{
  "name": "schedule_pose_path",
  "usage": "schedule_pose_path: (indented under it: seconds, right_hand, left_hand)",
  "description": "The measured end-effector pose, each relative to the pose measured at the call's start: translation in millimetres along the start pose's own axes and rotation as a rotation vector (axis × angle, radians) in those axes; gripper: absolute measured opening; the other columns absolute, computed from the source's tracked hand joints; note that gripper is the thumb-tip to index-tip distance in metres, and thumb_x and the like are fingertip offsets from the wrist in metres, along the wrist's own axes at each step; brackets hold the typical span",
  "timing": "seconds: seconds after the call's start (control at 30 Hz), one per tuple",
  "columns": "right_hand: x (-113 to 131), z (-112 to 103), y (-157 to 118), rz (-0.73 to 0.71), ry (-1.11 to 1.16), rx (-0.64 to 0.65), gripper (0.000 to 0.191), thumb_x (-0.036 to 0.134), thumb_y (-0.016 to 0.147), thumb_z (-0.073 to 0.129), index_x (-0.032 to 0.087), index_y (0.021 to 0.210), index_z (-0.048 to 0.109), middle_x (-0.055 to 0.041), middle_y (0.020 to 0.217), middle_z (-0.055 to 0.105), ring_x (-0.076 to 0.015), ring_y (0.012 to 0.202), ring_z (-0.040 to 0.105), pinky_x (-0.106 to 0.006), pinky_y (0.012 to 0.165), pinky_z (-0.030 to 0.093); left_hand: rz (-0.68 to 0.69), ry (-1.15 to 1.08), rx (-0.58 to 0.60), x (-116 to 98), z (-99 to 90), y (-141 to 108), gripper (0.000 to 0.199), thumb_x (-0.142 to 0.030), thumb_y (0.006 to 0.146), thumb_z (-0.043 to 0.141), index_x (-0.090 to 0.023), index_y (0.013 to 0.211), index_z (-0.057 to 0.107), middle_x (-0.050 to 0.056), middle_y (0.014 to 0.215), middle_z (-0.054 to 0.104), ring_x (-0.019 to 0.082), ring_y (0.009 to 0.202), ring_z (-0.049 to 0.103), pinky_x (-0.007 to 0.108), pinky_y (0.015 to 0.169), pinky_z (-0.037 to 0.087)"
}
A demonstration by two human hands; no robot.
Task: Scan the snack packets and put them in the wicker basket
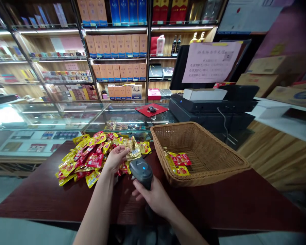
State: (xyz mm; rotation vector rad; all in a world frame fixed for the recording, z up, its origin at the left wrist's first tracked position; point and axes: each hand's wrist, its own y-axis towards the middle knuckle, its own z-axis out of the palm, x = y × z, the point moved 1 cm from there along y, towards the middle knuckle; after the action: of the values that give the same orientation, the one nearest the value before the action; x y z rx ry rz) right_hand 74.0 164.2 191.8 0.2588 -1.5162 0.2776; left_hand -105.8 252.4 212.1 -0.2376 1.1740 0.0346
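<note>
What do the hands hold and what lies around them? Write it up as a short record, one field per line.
left hand: pinches a gold packet
right hand: grips a scanner, blue light showing on top
pile: red and yellow packets, heaped on the dark red table, left of the basket
basket: brown, woven; a few packets inside at its left end
mouse: on a red mat, beyond the pile and basket
screen: partly covered by a paper sheet
shelves: boxes and bottles, at the back
</note>
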Motion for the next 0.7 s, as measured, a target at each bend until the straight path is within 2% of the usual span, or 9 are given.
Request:
schedule_pose_path:
  seconds: [0.07,0.23,0.47,0.6,0.7]
  right_hand:
    - [-4.7,3.0,-3.2,0.018,0.003,0.037,0.04,0.047,0.084,0.062,0.016,0.109,0.055,-0.0037,0.08,0.067,-0.0186,0.062,0.07,-0.028,0.051,0.057]
    - [-5.4,0.9,-2.4,-0.027,-0.083,-0.062,0.038,0.046,0.087,0.06,0.017,0.11,0.053,0.0012,0.061,0.062,-0.0165,0.047,0.063,-0.027,0.046,0.053]
    - [-3.9,0.2,3.3,-0.015,-0.088,-0.044,0.033,0.043,0.086,0.061,0.02,0.107,0.051,0.0026,0.058,0.062,-0.0177,0.045,0.063,-0.027,0.045,0.053]
    - [-0.4,1.2,5.1,-0.023,-0.107,-0.055,0.038,0.043,0.086,0.06,0.02,0.115,0.05,0.0036,0.054,0.061,-0.0179,0.04,0.06,-0.027,0.041,0.05]
    - [3.5,1.8,5.1,-0.037,-0.167,-0.084,0.036,0.044,0.085,0.06,0.019,0.111,0.053,0.0038,0.051,0.06,-0.0187,0.038,0.059,-0.027,0.039,0.048]
  left_hand:
    - [0.027,0.0,-0.018,0.8,-0.9,-4.3,0.048,-0.032,0.049,0.09,-0.017,0.075,0.052,-0.005,0.062,0.059,0.006,0.051,0.054,0.015,0.047,0.04]
    - [0.035,0.026,-0.024,4.4,0.4,-15.6,0.048,-0.035,0.05,0.09,-0.016,0.077,0.054,-0.004,0.064,0.06,0.005,0.053,0.054,0.014,0.048,0.039]
    - [0.049,0.013,-0.017,14.6,-1.7,-11.9,0.05,-0.033,0.048,0.09,-0.017,0.075,0.051,-0.008,0.057,0.053,0.001,0.044,0.042,0.012,0.042,0.029]
    - [0.044,0.025,-0.021,20.7,-4.6,-11.5,0.049,-0.033,0.05,0.09,-0.017,0.077,0.053,-0.008,0.059,0.056,0.002,0.044,0.044,0.013,0.043,0.031]
    - [0.037,0.012,-0.045,22.3,-5.6,-12.5,0.05,-0.033,0.049,0.09,-0.017,0.078,0.052,-0.007,0.061,0.058,0.002,0.045,0.045,0.013,0.043,0.032]
